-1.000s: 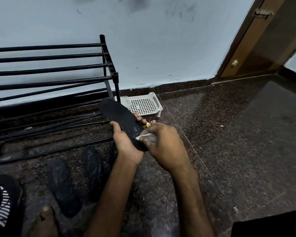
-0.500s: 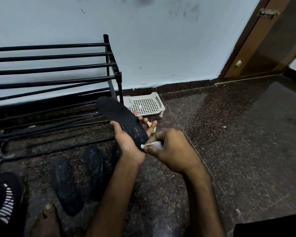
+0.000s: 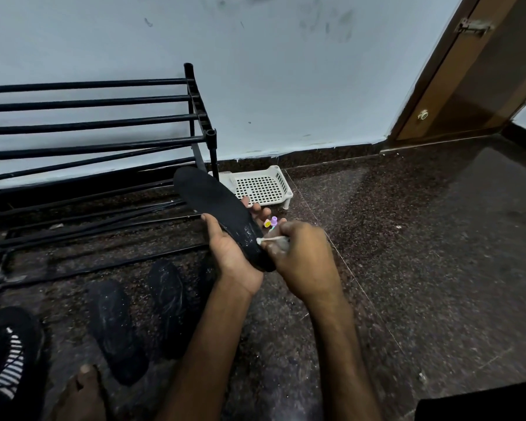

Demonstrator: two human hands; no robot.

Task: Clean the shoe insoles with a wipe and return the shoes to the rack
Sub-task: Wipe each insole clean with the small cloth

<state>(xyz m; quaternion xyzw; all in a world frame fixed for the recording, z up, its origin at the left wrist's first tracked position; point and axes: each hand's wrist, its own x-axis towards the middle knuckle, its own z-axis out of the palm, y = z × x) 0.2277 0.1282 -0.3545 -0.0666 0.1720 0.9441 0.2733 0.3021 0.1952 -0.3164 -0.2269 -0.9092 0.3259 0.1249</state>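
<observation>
While the left hand (image 3: 234, 253) grips the black insole (image 3: 216, 202) by its near half, thumb over one edge and fingers curled up round the other, the right hand (image 3: 304, 259) pinches a small white wipe (image 3: 271, 240) in closed fingers and presses it on the insole's near end, where the surface shows a wet sheen. The insole is held tilted above the floor (image 3: 422, 238), its far end pointing toward the black rack (image 3: 104, 138), which stands along the wall edge of the floor. Just beside the rack's end post sits a white perforated basket (image 3: 261, 185). Small coloured bits (image 3: 271, 222) (too small to identify) show by the left fingertips. Two dark shoe-shaped pieces (image 3: 116, 329) lie on the floor in front of the rack. Further left, nearer the person, is a black shoe with white stripes (image 3: 6, 360), beside a bare foot (image 3: 82, 393).
</observation>
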